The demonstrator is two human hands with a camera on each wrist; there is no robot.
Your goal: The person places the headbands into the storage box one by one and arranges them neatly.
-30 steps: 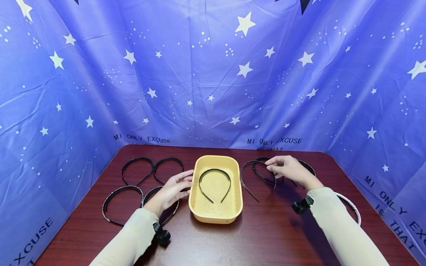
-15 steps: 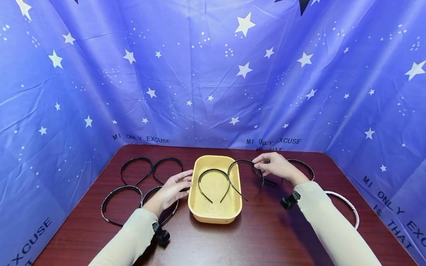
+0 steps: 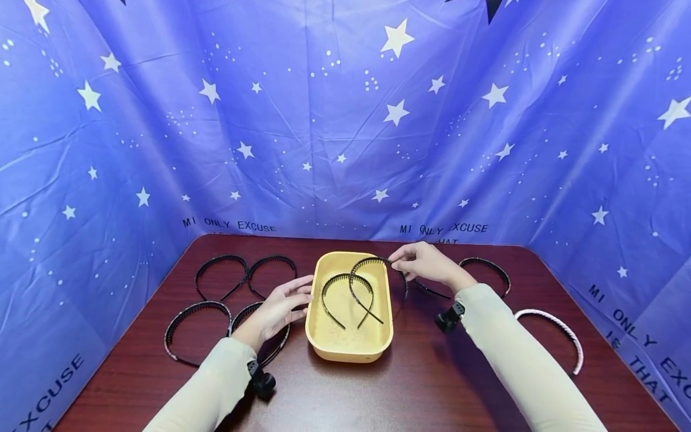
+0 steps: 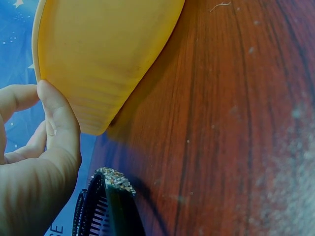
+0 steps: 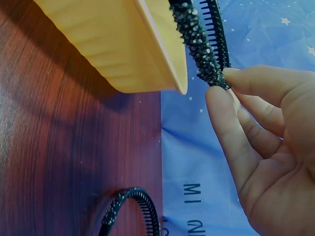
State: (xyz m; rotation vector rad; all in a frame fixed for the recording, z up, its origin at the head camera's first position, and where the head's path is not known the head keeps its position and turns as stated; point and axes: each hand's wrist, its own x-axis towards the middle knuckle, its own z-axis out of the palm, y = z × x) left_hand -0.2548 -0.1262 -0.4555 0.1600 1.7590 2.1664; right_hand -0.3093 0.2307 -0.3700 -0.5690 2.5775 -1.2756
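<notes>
My right hand [image 3: 429, 264] pinches a black headband [image 3: 356, 294] near the top of its arch, between thumb and fingertip. The held headband hangs over the right part of the yellow tray [image 3: 310, 324]; its surface looks beaded and sparkly [image 5: 197, 46] in the right wrist view, with comb teeth inside. Another black toothed headband [image 3: 326, 303] lies in the tray. At the tray's left side, my left hand [image 3: 275, 312] touches the rim with loosely extended fingers. Below that hand are black headbands, one with a glittery band [image 4: 117, 181] in the left wrist view.
Several black headbands lie left of the tray, including one at the front left [image 3: 170, 333]. To the right are a black headband [image 3: 499, 273], a partly covered black one [image 3: 434, 293] and a white one [image 3: 567, 330]. Starry blue cloth [image 3: 345, 120] surrounds the dark wooden table [image 3: 410, 384].
My right hand has moved left, carrying the held headband from the right of the tray to above it. My left hand stays at the tray's left side.
</notes>
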